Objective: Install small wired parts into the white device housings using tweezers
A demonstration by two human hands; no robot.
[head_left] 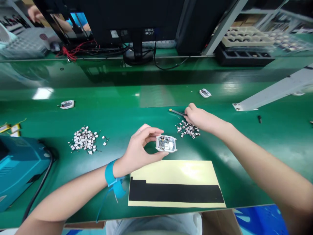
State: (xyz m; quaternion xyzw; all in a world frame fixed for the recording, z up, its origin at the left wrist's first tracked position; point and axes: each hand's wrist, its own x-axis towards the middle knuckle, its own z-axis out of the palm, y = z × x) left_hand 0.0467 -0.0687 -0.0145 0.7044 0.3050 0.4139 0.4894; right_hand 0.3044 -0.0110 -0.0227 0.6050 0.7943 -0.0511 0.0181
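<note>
My left hand [138, 147] grips a white watch case [166, 144] by its sides, between thumb and fingers. A circuit board with small parts shows inside the case. My right hand [195, 117] has its fingers curled at the dark end of a thin grey tool [177, 112] with a yellow tip; its exact kind is not clear. Just below that hand lies a pile of small silver-and-black parts [188, 129]. A second pile of small pale parts [84, 139] lies left of my left hand. A blue wrist strap [110, 173] is on my left wrist.
Yellow sheet with a black strip [176, 192] lies at the front edge. Two more watch cases [67, 104] [204, 93] rest farther back. A blue machine [22, 169] stands left, a white metal brace [276, 88] right. Behind is a monitor [138, 49]; another person's hand [35, 13] shows far left.
</note>
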